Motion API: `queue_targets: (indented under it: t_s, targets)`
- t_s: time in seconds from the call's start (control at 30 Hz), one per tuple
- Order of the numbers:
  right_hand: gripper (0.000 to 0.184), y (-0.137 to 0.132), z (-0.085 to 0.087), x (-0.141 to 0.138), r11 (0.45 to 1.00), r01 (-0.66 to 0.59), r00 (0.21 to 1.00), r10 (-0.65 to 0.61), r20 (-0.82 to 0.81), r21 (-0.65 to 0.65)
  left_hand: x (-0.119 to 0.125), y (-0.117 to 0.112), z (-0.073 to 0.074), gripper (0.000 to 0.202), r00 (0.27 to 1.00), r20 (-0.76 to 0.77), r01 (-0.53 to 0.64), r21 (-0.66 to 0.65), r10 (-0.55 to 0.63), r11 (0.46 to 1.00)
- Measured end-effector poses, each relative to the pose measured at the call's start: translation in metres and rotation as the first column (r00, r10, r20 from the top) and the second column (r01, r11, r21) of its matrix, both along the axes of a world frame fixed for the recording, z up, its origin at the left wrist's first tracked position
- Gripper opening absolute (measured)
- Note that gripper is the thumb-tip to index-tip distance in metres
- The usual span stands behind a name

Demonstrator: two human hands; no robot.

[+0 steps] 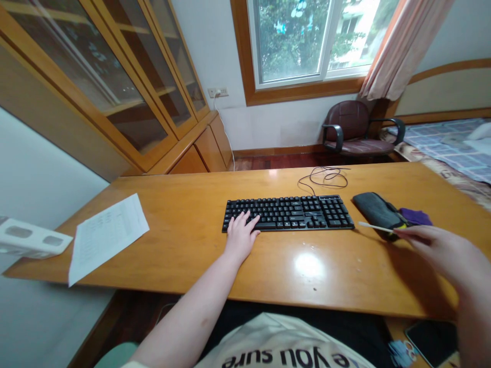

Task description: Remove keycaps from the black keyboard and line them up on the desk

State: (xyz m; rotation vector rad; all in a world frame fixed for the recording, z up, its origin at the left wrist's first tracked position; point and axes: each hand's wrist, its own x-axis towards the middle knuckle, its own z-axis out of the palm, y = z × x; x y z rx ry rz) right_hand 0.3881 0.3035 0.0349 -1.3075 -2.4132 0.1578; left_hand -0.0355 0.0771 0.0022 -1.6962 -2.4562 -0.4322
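Observation:
A black keyboard (284,213) lies flat on the wooden desk (184,245). My left hand (241,237) rests on its front left part, fingers spread over the keys and holding nothing. Off the keyboard's right end, my right hand (437,245) pinches a thin white cotton swab (374,226) between thumb and fingers. The swab's white tip points left, toward the keyboard's right corner, above the desk. Behind the swab lie a dark grey pouch (374,208) and a folded purple cloth (416,216).
The keyboard's cable (326,176) coils near the far edge. Printed paper (109,235) and a white holed box (30,237) are at the left. Small specks dot the desk in front of the keyboard. A phone (433,340) lies lower right; an office chair (351,125) stands beyond.

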Motion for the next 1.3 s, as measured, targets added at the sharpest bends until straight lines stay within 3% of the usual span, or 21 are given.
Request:
queue_targets:
  t_s: [0.1, 0.2, 0.33, 0.5, 0.73, 0.9, 1.07, 1.3]
  targets:
    - [0.032, -0.014, 0.018, -0.021, 0.979, 0.190, 0.980, -0.186, 0.067, -0.070, 0.000, 0.000, 0.001, 0.044, 1.000, -0.002, 0.001, -0.002, -0.001, 1.000]
    - [0.038, -0.033, 0.029, -0.061, 0.923, 0.208, 0.977, -0.208, 0.037, -0.324, 0.001, 0.000, 0.002, 0.043, 1.000, -0.002, 0.001, -0.003, -0.001, 1.000]
    - [0.046, -0.044, 0.019, -0.101, 0.885, 0.134, 0.962, -0.224, -0.154, -0.445, 0.000, 0.000, 0.001, 0.044, 1.000, -0.004, 0.001, -0.002, -0.001, 1.000]
    - [0.053, -0.032, 0.000, -0.117, 0.865, 0.077, 0.943, -0.225, -0.247, -0.496, 0.000, 0.000, 0.001, 0.044, 1.000, -0.006, 0.005, 0.001, -0.005, 1.000]
    - [0.047, -0.022, 0.012, -0.129, 0.874, 0.123, 0.976, -0.192, -0.101, -0.470, -0.002, 0.000, -0.002, 0.045, 1.000, 0.002, 0.005, 0.010, -0.005, 1.000]
    - [0.044, -0.018, 0.005, -0.132, 0.946, 0.149, 0.989, -0.144, 0.039, -0.289, -0.002, -0.001, -0.002, 0.045, 1.000, 0.010, 0.009, 0.019, -0.010, 1.000]
    - [0.041, -0.017, 0.000, -0.132, 0.974, 0.141, 0.983, -0.118, 0.139, -0.176, -0.001, 0.000, 0.000, 0.045, 1.000, 0.017, 0.002, 0.015, -0.002, 1.000]
    - [0.041, -0.014, 0.001, -0.128, 0.967, 0.123, 0.966, -0.065, 0.252, -0.225, -0.002, -0.001, 0.000, 0.045, 1.000, 0.016, 0.006, 0.008, -0.006, 1.000]
